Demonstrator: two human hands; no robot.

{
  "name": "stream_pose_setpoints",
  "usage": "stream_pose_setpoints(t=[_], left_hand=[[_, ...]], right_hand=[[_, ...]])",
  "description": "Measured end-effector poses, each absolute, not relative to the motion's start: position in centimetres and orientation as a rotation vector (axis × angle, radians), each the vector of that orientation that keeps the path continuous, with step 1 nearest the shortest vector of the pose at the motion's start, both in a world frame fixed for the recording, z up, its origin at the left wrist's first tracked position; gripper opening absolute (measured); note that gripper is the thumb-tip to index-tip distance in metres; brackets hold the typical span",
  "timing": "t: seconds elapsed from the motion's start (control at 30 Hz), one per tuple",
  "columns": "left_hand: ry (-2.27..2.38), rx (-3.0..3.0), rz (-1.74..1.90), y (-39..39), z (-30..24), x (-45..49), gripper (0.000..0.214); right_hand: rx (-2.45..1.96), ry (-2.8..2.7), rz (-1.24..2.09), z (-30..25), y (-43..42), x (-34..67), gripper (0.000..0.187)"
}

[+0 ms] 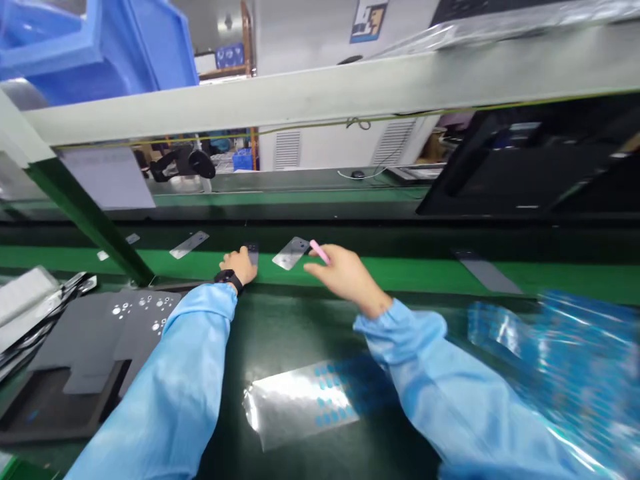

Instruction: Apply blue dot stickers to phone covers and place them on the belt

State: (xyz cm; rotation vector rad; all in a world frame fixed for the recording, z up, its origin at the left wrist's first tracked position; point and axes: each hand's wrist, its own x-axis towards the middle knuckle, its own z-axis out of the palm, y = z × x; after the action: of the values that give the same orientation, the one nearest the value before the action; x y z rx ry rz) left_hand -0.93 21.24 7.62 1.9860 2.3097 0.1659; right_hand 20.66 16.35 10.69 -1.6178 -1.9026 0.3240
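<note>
My left hand (241, 265), with a dark watch at the wrist, is closed at the left edge of a small grey phone back panel (253, 253) on the green strip; its fingers partly cover the panel. My right hand (345, 272) grips a slim pink pen-like stick (320, 252), its end pointing up and left. Just left of that stick lies a lighter phone back panel (291, 253) with camera holes. Below my hands a clear plastic sheet (287, 403) carries rows of blue round stickers, partly hidden by my right sleeve.
Another panel (189, 245) lies left on the green belt (400, 270), and a grey one (485, 272) right. Several grey panels (95, 327) rest in a black tray (65, 427). Blue-dotted film (585, 373) is heaped at right. A green post (90, 220) stands at left.
</note>
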Motion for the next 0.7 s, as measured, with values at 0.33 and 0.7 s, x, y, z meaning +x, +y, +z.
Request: stream_pose_setpoints(t=[0.33, 0.7], left_hand=[[2.218, 2.129, 0.054, 23.5, 7.7, 0.0, 0.041], [1.879, 1.936, 0.615, 3.6, 8.4, -3.5, 0.032]], right_hand=[[-1.450, -1.557, 1.013, 7.4, 5.5, 24.9, 0.023], [-1.385, -1.673, 1.709, 3.6, 2.3, 21.7, 0.018]])
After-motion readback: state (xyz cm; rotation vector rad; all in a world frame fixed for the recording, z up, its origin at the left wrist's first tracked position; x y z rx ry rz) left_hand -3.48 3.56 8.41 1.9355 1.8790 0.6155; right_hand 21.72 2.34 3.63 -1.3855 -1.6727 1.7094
